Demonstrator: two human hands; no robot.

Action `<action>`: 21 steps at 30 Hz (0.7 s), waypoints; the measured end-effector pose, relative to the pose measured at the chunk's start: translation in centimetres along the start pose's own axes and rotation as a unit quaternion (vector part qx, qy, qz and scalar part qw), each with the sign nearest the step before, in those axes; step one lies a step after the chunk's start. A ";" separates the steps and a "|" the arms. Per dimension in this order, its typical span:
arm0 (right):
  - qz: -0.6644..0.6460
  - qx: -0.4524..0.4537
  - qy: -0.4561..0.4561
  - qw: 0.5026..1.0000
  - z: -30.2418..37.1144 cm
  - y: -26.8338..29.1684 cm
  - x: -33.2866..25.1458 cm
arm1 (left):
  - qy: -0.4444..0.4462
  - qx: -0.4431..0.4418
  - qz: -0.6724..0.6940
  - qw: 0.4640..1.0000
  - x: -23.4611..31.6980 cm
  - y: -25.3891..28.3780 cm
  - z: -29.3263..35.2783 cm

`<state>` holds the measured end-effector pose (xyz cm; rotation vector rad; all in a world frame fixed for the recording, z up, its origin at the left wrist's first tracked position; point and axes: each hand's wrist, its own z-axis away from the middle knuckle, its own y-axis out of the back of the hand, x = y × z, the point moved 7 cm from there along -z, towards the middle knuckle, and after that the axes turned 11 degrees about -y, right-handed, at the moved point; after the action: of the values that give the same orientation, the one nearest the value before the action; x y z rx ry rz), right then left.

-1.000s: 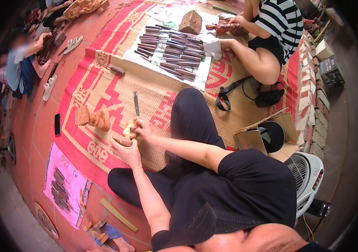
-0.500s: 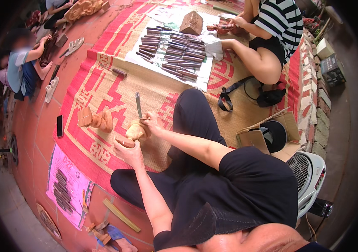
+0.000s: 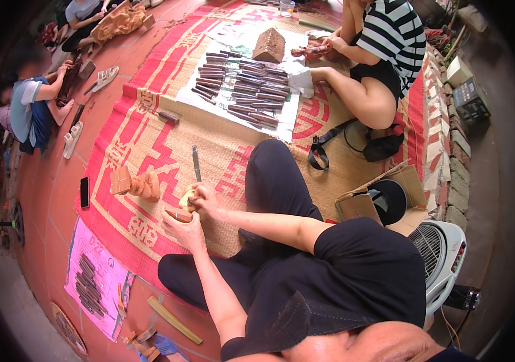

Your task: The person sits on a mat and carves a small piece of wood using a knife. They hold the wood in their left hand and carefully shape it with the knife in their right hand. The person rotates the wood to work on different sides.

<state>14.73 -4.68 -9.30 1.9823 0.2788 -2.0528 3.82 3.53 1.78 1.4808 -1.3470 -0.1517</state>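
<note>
Gripped a brown block point(image 3: 177, 215) in the left hand point(image 3: 185, 230), curled the right hand point(image 3: 208, 201) over a pale carving point(image 3: 185, 198), couldn't tell if holding anything, near 1 metal blade point(image 3: 196, 161)!

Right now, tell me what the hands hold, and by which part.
The left hand grips the pale carving by its brown block end; whether the right hand holds anything cannot be told.

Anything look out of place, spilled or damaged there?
One dark cylindrical piece, possibly a tool handle, lies by itself on the woven mat, apart from the rows of dark-handled tools on the white sheet, so it looks stray. Nothing looks spilled; small damage wouldn't show.
</note>
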 end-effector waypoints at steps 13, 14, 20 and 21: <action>0.036 0.032 0.003 0.999 0.0 0.2 0.7 | -0.034 0.014 0.010 0.999 1.0 -0.3 -0.4; 0.077 0.072 -0.043 0.993 -0.6 0.6 1.9 | -0.007 -0.004 0.015 1.000 0.5 -0.7 -0.4; 0.052 0.056 -0.035 0.996 -1.2 1.3 1.8 | -0.017 0.009 0.011 1.000 0.1 -0.3 0.1; 0.029 0.035 0.009 0.999 -0.6 0.4 0.2 | -0.010 0.011 0.006 1.000 -0.2 -0.1 0.1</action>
<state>15.39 -4.92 -9.50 2.0244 0.1540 -2.0371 3.75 3.61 1.54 1.4917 -1.3771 -0.1441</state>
